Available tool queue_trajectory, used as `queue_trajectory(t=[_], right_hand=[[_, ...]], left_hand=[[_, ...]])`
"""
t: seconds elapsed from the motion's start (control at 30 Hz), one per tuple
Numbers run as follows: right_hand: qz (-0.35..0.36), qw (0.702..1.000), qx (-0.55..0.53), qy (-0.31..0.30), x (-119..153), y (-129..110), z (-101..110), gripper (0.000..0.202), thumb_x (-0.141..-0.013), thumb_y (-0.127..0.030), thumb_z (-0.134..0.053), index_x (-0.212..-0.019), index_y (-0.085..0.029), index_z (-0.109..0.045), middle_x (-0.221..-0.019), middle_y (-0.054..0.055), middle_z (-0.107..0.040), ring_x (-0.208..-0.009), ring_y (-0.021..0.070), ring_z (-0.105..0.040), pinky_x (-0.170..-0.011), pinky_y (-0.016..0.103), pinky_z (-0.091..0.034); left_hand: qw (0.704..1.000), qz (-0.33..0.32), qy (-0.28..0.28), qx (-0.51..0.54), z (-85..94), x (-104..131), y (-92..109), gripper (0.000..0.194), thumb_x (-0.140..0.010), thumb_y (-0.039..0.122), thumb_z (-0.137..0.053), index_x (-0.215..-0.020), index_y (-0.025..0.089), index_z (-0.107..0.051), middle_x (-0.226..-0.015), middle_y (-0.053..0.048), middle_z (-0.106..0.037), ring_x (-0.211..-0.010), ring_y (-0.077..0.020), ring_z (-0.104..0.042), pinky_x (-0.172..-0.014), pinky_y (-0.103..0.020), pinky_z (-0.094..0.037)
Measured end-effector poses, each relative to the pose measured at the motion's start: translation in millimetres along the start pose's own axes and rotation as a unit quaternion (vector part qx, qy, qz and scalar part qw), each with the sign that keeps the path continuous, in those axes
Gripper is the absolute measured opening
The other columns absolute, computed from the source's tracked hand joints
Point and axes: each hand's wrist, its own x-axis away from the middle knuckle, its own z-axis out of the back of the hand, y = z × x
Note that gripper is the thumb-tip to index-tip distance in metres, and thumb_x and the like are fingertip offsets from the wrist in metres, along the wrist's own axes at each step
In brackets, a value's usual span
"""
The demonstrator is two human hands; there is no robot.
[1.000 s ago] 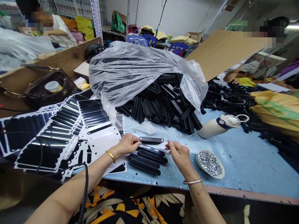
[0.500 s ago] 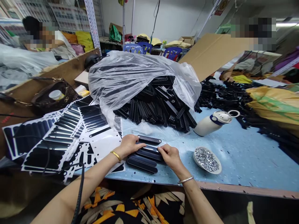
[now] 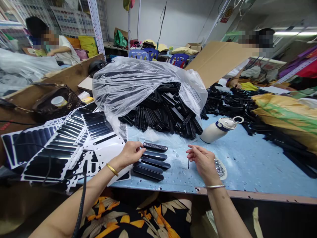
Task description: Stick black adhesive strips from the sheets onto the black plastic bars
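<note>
My left hand hovers at the left ends of a short row of black, round-ended handle-like pieces, thumb stretched out and fingers loosely bent, with nothing visible in it. At the top of the row lies a black piece with a dimpled pattern. The others look smooth and glossy. My right hand is off to the right of the row, its fingers partly spread. A tiny thin black strip shows just under its fingertips; whether it touches them is unclear. Behind that hand, a white bowl of small silvery bits is partly hidden.
A clear plastic bag spills patterned black pieces at the back. White sheets with black strips lie left. A cream bottle tilts at the right, near more black pieces. Two other people sit farther back.
My right hand has let go of the smooth black pieces and moved right, towards the bowl. My left hand has drawn back slightly to the left, and the row now lies uncovered.
</note>
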Motion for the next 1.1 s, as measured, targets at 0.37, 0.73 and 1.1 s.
queue_trajectory(t=[0.37,0.73,1.1], right_hand=[[-0.023,0.984,-0.174,-0.026,9.7,-32.8,-13.5,0.035,-0.057,-0.042,-0.084,-0.075,-0.015,-0.070,-0.043,-0.009,-0.041,-0.037,0.0043,-0.034,-0.039,0.021,-0.025],[0.041,0.980,-0.177,0.085,20.0,-44.7,26.4,0.036,-0.057,-0.041,-0.086,-0.078,-0.016,-0.071,-0.062,0.003,-0.067,-0.056,0.0164,-0.064,-0.049,0.027,-0.049],[0.005,0.992,0.109,0.060,91.1,16.4,73.8,0.039,-0.062,-0.057,-0.074,-0.059,-0.019,-0.069,-0.049,0.004,-0.064,-0.045,0.0198,-0.061,-0.044,0.029,-0.049]], left_hand=[[0.992,0.005,-0.055,0.117,-32.9,-0.1,49.9,0.020,-0.076,0.019,-0.059,-0.087,0.011,-0.073,-0.059,0.000,-0.061,-0.055,-0.0119,-0.053,-0.053,-0.021,-0.038],[0.965,0.027,-0.258,0.037,-118.6,-62.5,112.4,0.025,-0.077,0.006,-0.048,-0.075,0.009,-0.073,-0.045,0.001,-0.054,-0.047,-0.0138,-0.061,-0.050,-0.020,-0.046],[0.979,-0.071,-0.185,-0.035,-124.6,-90.8,112.5,0.024,-0.067,0.003,-0.055,-0.069,0.017,-0.074,-0.066,-0.003,-0.071,-0.071,-0.0181,-0.065,-0.068,-0.025,-0.048]])
